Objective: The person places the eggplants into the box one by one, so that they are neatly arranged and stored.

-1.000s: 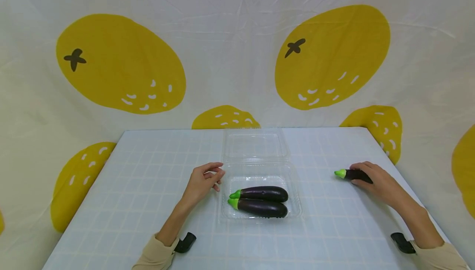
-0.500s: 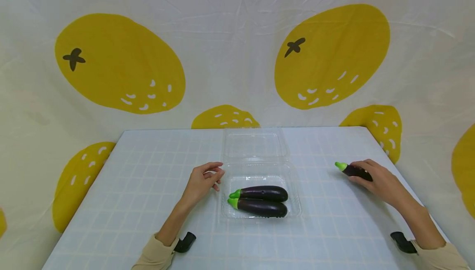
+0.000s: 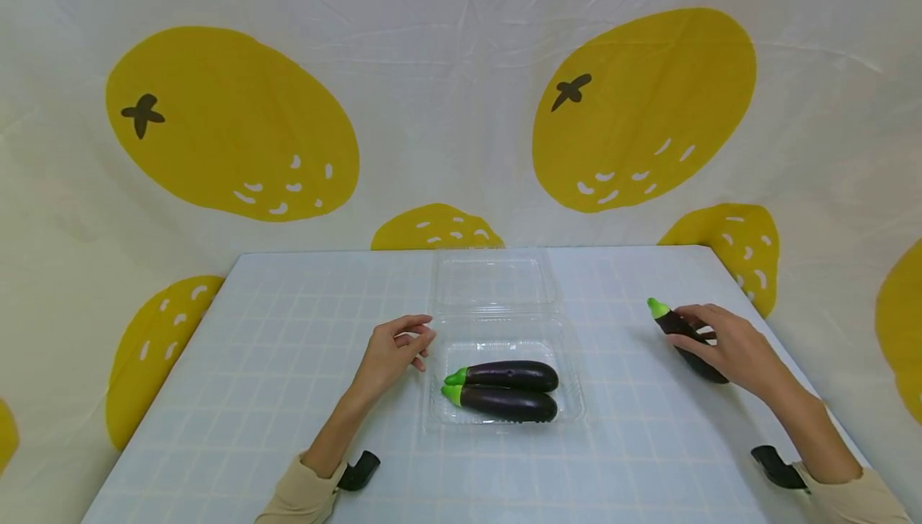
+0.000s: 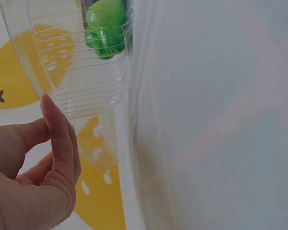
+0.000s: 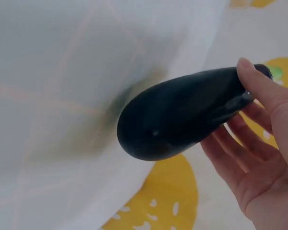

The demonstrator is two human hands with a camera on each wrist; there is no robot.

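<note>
My right hand [image 3: 742, 356] holds an eggplant [image 3: 668, 322] with thumb and fingers near its green stem end. Its dark rounded end points down and toward me, and the right wrist view shows this eggplant [image 5: 173, 120] large, over its shadow on the tabletop. Two more eggplants [image 3: 507, 404] lie side by side in a clear plastic clamshell container [image 3: 497, 334], stems to the left. By the container's left side, my left hand [image 3: 385, 360] stays with fingers loosely bent. In the left wrist view a fingertip of that hand [image 4: 53, 177] is right at the clear rim.
The container's clear lid [image 3: 497, 282] lies folded back toward the table's far edge. A pale gridded cloth [image 3: 317, 308] covers the table. Behind it hangs a white sheet with large yellow fruit prints [image 3: 238, 124]. Black wrist straps [image 3: 360, 472] sit at both sleeves.
The eggplant in my right hand has turned, its stem rising away from me and its dark end swinging toward me. My left hand and the container stay put.
</note>
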